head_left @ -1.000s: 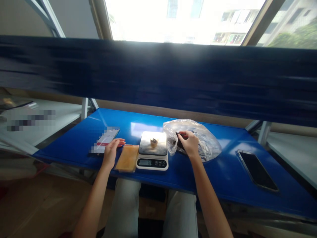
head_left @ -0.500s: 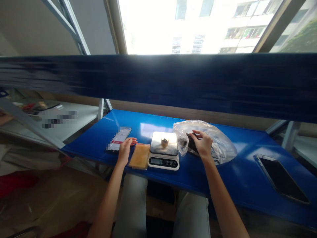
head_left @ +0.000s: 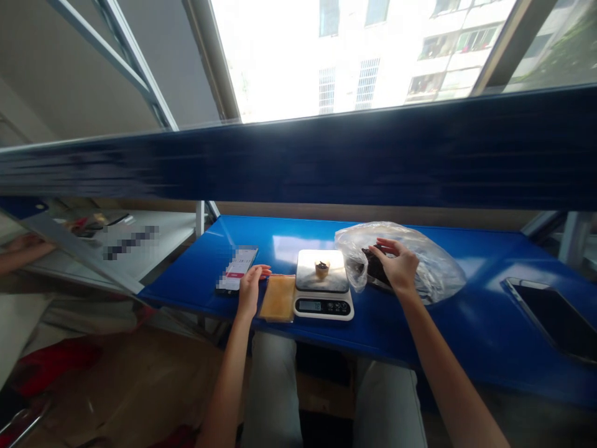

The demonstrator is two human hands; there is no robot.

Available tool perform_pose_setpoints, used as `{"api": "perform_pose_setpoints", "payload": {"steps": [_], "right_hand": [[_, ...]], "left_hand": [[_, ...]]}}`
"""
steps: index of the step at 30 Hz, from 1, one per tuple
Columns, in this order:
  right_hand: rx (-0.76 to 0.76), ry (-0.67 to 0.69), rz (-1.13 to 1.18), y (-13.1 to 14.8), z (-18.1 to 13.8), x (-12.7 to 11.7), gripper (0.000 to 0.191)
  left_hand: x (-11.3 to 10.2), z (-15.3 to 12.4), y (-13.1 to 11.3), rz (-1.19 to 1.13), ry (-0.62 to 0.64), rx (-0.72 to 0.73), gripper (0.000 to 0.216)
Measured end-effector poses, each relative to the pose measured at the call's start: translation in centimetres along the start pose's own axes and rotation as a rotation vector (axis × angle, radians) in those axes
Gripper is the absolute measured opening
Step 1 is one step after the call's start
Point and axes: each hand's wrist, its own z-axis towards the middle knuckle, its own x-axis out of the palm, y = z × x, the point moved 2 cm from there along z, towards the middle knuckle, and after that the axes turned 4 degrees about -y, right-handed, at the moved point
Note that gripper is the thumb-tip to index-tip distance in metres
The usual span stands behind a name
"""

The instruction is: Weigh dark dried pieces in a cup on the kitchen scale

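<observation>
A small digital scale [head_left: 323, 291] stands on the blue table [head_left: 420, 323], with a little paper cup [head_left: 321, 269] holding something dark on its steel plate. My right hand [head_left: 396, 266] reaches into the mouth of a clear plastic bag [head_left: 429, 267] right of the scale, its fingers pinched on dark pieces inside. My left hand [head_left: 250, 287] lies flat with fingers stretched out, between a phone with a lit screen [head_left: 237, 269] and a flat tan packet [head_left: 278, 297] beside the scale.
A second phone with a dark screen [head_left: 555, 317] lies at the table's right end. A blue shelf beam [head_left: 326, 162] crosses the view above. Another person's hand [head_left: 23, 246] rests on a white table at far left.
The view has swung left and up, so everything sits further right in the picture. My right hand has shifted slightly inside the bag. My left hand keeps its place.
</observation>
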Motion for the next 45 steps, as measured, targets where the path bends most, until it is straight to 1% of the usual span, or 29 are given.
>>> {"api": "perform_pose_setpoints", "payload": {"steps": [4,10,13,17,19,22,25,29,30,32,35,38,45], "right_hand": [[0.001,-0.055,-0.018,0.5,-0.1,-0.3,0.048],[-0.011,-0.060,-0.017,1.0,-0.2,-0.2,0.048],[0.007,-0.055,0.023,0.8,-0.2,-0.2,0.045],[0.069,-0.045,0.118,0.3,0.0,-0.1,0.042],[0.054,-0.060,0.150,0.7,-0.1,-0.1,0.041],[-0.066,-0.110,0.174,2.4,-0.7,-0.2,0.037],[-0.257,-0.106,0.170,4.6,-1.8,0.1,0.028],[-0.627,0.019,0.144,6.5,-3.6,1.3,0.013],[-0.698,0.063,0.127,6.7,-4.0,1.7,0.011],[-0.780,0.153,0.089,6.8,-4.7,2.4,0.010],[-0.815,0.271,0.056,6.8,-5.3,3.2,0.014],[-0.822,0.342,0.040,6.7,-5.5,3.6,0.017],[-0.786,0.387,0.003,6.4,-5.5,3.9,0.023]], "left_hand": [[-0.2,0.1,0.1,0.000,-0.003,0.000,0.031],[-0.4,0.3,0.3,-0.029,-0.020,-0.001,0.029],[-0.4,0.2,0.1,-0.030,-0.023,-0.003,0.029],[-0.3,0.1,0.0,-0.032,-0.026,-0.003,0.029],[-0.2,0.2,0.0,-0.036,-0.024,0.002,0.029],[0.0,0.2,0.1,-0.042,-0.018,0.002,0.029],[0.2,0.2,0.2,-0.052,-0.019,-0.004,0.029],[0.3,0.2,0.1,-0.057,-0.018,-0.004,0.029],[0.4,0.1,0.1,-0.057,-0.018,-0.005,0.029],[0.4,0.1,0.1,-0.056,-0.018,-0.006,0.029],[0.4,0.1,0.0,-0.049,-0.014,-0.003,0.029],[0.4,0.0,0.0,-0.048,-0.005,0.002,0.029],[0.5,0.1,0.1,-0.056,-0.011,-0.003,0.030]]}}
